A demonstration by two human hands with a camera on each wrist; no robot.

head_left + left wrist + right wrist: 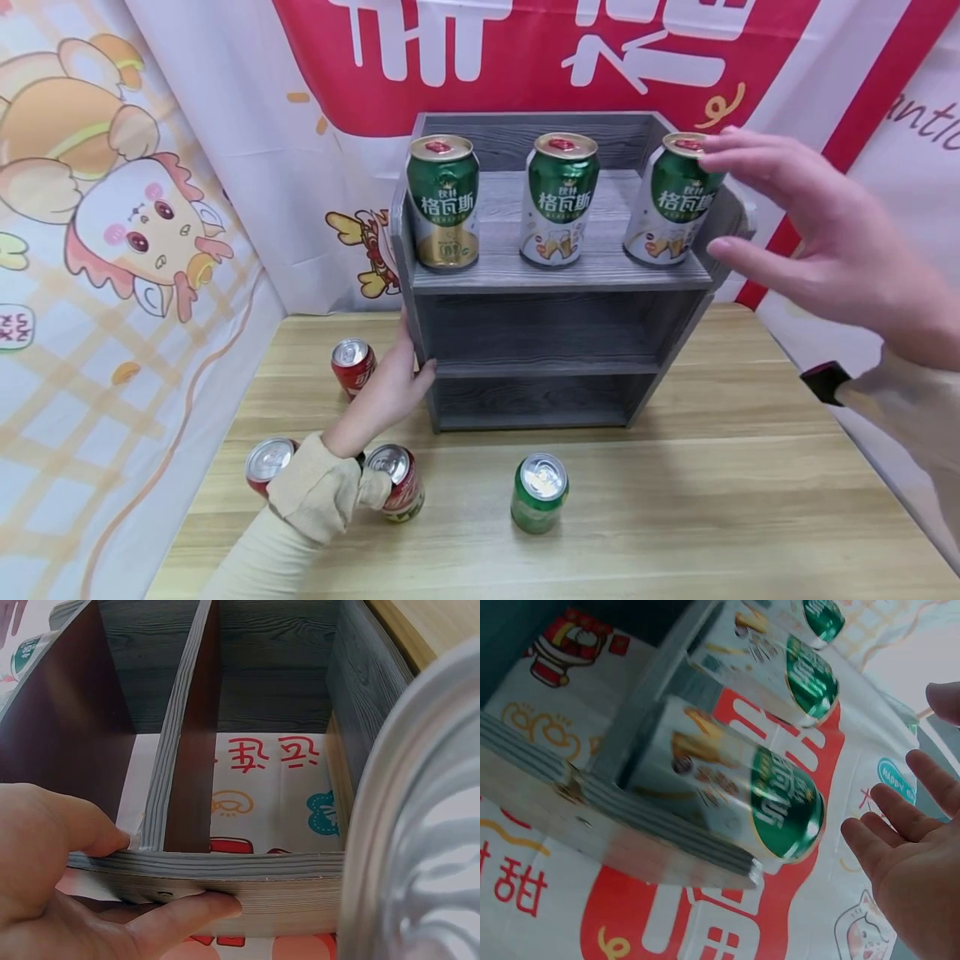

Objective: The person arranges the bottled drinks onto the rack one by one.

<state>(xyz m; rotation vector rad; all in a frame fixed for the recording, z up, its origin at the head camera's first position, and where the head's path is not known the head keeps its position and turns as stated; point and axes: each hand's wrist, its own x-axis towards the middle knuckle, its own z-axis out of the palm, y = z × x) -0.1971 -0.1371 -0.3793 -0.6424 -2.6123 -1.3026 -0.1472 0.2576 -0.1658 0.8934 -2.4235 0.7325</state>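
A grey wood-grain shelf (543, 277) stands on the table, with three green-and-white drink cans in a row on its top: a left can (444, 204), a middle can (558, 200) and a right can (675, 200). My left hand (390, 379) grips the shelf's left side panel (217, 864), thumb inside and fingers outside. Beside the right can is my right hand (832, 225), fingers extended and thumb apart, holding nothing. The right wrist view shows a gap between those fingers and the right can (727, 784).
A green can (540, 493) stands on the table (712, 500) in front of the shelf. Three red cans are around my left forearm: a back can (352, 367), a front-left can (268, 464) and a nearer can (397, 483). Printed cloth (225, 125) hangs behind and at the left.
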